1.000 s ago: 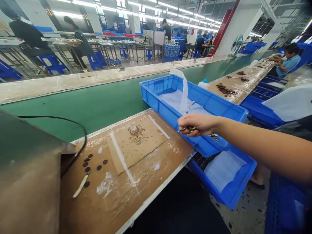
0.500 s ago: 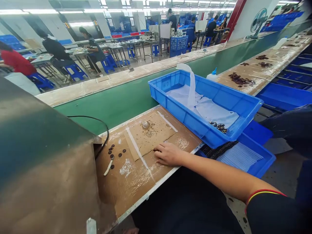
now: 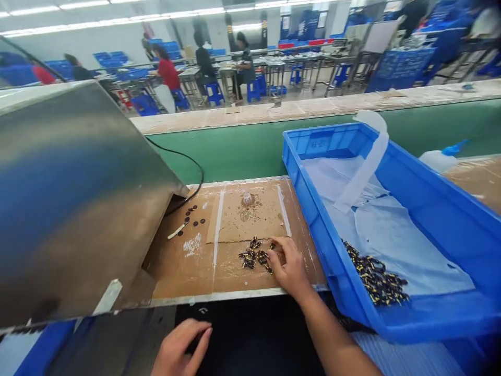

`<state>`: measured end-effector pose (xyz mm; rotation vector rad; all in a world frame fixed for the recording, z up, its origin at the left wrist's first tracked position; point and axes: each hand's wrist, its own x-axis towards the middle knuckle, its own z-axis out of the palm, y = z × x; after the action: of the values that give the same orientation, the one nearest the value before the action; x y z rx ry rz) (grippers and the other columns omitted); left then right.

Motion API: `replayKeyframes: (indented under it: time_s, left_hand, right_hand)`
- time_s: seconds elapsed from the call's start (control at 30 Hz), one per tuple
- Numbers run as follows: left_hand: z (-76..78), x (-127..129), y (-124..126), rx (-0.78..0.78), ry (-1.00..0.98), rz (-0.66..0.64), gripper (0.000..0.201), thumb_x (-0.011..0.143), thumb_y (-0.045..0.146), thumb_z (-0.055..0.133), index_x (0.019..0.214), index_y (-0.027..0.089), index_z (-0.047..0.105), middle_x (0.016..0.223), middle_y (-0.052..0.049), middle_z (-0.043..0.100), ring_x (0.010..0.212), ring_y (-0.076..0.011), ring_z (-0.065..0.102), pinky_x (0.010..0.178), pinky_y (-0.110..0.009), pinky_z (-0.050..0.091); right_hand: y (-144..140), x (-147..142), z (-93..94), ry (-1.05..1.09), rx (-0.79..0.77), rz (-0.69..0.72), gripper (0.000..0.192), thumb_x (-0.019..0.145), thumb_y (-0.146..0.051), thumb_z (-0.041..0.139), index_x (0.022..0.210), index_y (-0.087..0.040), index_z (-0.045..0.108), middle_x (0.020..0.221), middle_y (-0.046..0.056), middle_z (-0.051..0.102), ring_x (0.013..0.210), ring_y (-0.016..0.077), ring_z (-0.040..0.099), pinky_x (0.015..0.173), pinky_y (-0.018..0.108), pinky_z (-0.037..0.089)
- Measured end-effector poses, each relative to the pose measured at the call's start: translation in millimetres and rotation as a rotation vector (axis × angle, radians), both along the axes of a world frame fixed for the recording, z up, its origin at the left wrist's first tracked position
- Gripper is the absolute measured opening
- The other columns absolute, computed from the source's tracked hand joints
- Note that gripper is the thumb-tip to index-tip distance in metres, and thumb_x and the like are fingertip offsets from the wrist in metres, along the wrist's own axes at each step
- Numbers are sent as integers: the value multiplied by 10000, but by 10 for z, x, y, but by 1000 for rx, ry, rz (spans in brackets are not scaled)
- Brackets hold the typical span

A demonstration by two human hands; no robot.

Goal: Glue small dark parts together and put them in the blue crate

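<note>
Brown tabletop point(image 3: 230, 278) w/ blk/yel parts point(image 3: 248, 257) in a loose heap nr its front edge. R hand point(image 3: 290, 265) at their 3 o'clock, fingers half curled at the edge parts; can't tell if gripping any. L hand point(image 3: 178, 344) at 7, off the tabletop, loosely curled, can't tell if holding anything. Cardboard point(image 3: 260, 224) at 12; dk discs point(image 3: 195, 223) + pale strip point(image 3: 177, 231) at 10. Blue bin point(image 3: 321, 224) at 2–3, more parts point(image 3: 378, 279) inside.

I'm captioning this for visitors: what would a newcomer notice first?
Probably the big blue bin on the right, holding a heap of black-and-yellow pieces. Next, the right hand at a smaller pile on the brown bench. A large metal box fills the left side.
</note>
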<state>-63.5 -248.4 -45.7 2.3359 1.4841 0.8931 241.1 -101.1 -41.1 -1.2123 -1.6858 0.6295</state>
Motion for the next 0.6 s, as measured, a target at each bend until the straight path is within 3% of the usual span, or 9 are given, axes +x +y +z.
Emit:
replayKeyframes:
  time_s: [0.13,0.27,0.37,0.5,0.6]
  left_hand:
    - [202,650,413,171,105,86,289,902,191,657,1187,219,617,1040,-76,650,964,-179,645,903,-296,540]
    - [218,1019,930,35,195,155,740,834,442,742,1465,224,423,1481,-181,388,1323,-326,464,1088,-484,444]
    - [211,1195,1246,-67,286,91,1074,671,605,828,1540,238,313,1593,-208,196,1437,-419,287,1133,-595,341]
    - [199,1361,1482,-87,367,-43,995,720,637,776,1538,290,326,1603,-201,201,1467,-412,235,1160,-677,171]
    - [170,1404,1547,-34,343,-144,790,816,547,727,1497,305,407,1584,-159,283,1456,-362,276,1180,-634,170]
  right_hand:
    - [35,99,-47,247,-210,-80,240,971,-347,520,1110,-198,647,1027,87,687,918,205,644,828,353,534]
    - [40,110,-74,310,-216,-115,271,967,-365,518,1124,-177,633,1066,117,675,981,229,632,893,399,518]
    - [33,92,-107,351,-199,-130,289,966,-370,516,1172,-182,595,1115,126,657,1026,234,626,937,423,508]
    - [31,92,-147,328,-192,-124,289,968,-372,507,1176,-187,584,1130,123,652,1033,227,627,942,415,516]
    - [42,92,-130,327,-183,-136,293,974,-376,498,1180,-184,576,1117,123,658,1009,217,638,917,394,530]
